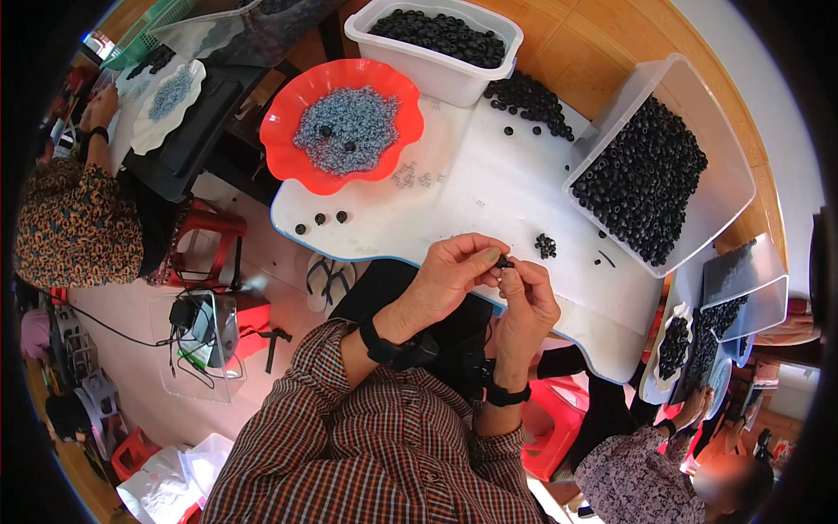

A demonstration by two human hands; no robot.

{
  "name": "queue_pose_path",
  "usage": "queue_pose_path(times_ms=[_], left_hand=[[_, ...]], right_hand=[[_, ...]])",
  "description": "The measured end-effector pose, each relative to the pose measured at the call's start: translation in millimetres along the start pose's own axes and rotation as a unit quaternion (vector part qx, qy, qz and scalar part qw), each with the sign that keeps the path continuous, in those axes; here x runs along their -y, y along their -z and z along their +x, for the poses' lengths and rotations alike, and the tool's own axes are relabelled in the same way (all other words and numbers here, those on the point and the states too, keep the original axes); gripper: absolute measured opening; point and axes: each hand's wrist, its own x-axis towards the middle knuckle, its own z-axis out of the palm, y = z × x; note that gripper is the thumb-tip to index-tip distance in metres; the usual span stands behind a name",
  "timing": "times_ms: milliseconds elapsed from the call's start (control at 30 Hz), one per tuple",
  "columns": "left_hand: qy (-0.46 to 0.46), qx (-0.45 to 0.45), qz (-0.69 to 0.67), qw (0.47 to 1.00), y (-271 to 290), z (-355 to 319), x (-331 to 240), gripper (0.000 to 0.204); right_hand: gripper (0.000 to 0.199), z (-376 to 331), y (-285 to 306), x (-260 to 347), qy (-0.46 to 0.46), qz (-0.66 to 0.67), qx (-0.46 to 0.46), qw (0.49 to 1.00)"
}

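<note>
My left hand [456, 275] and my right hand [526, 307] meet over the near edge of the white table. Their fingertips pinch a small black round part [504, 262] between them; its details are mostly covered by the fingers. Just beyond the right hand lies a little cluster of small black pieces [546, 246]. Three black round parts [319, 219] sit apart from one another near the table's left edge. Behind them, a red wavy-rimmed bowl [284, 157] holds many tiny grey-blue pieces, with a few black parts on top.
A white tub [428, 77] of black parts stands at the back. Loose black parts [532, 100] spread beside it. At the right, a translucent bin [720, 196] lies tipped, full of black ring-like parts. Co-workers sit left [78, 223] and lower right [642, 480]. A hammer [275, 345] is lower left.
</note>
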Motion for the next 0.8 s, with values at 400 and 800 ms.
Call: queue_pose_path(times_ms=[400,800], left_hand=[[-0.012,0.002,0.015,1.000,-1.7,-2.2,-0.7,0.020],[0.012,-0.005,0.001,1.000,1.5,0.0,0.7,0.020]], right_hand=[[0.009,-2.2,-1.0,-6.0,0.020,-0.020,-0.012,1.000],[0.006,-2.9,-3.4,-3.6,0.000,0.005,0.001,1.000]])
